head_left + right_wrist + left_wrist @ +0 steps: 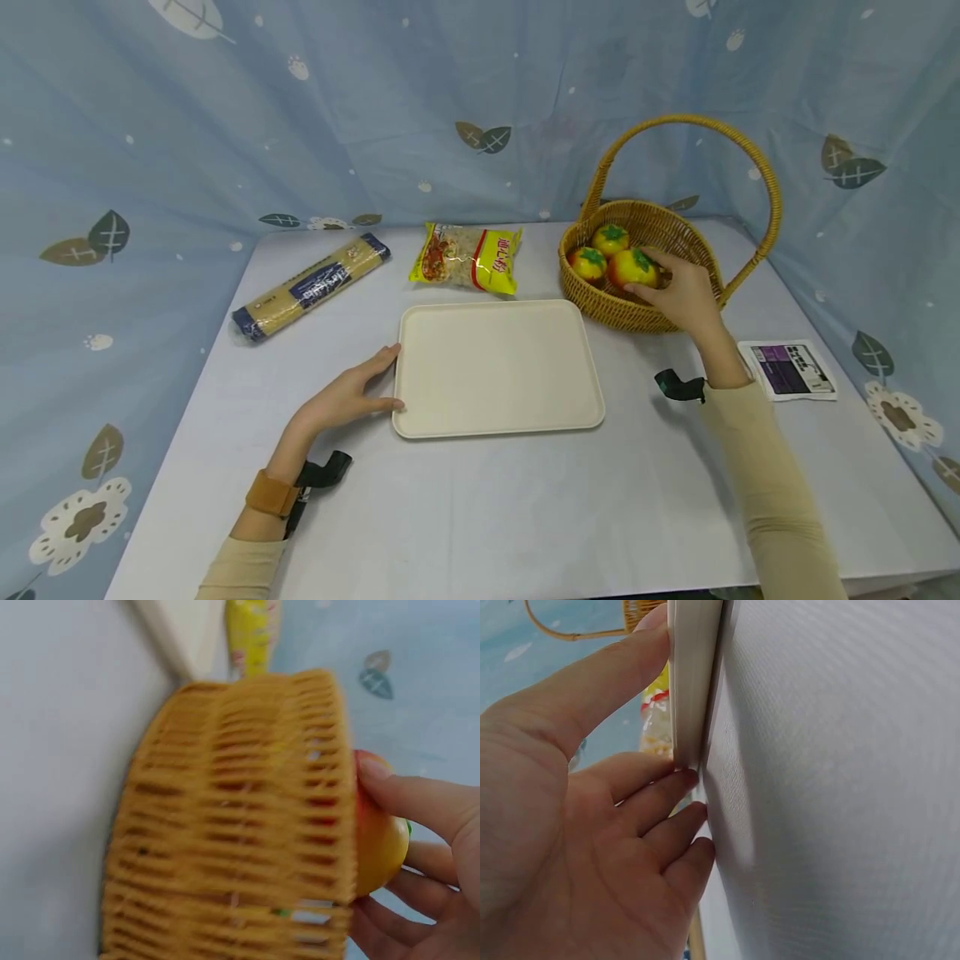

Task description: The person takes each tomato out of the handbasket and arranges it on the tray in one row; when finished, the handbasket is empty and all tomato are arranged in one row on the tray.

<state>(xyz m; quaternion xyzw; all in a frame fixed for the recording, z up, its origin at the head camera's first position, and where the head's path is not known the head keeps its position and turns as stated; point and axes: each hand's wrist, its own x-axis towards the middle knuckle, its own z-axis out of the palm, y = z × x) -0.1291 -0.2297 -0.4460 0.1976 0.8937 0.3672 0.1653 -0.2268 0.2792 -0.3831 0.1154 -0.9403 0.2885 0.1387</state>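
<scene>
My right hand (684, 292) reaches over the near right rim of a wicker basket (618, 315) and grips a red-and-yellow tomato (628, 268) with a green leafy top. Thumb and fingers lie on either side of this tomato (379, 851) in the right wrist view, just past the basket's woven wall. Two more tomatoes (588, 264) sit beside it in the basket. On the left, my left hand (347, 402) rests against the left edge of a cream tray (498, 371), thumb and fingers spread along the rim. Nothing lies on the tray.
Behind the tray is a yellow-ended food bag (468, 257). A long noodle pack (311, 286) lies slanted at the back left. A white-and-purple packet (791, 369) lies right of my right forearm. The basket's tall handle (772, 200) arches above it.
</scene>
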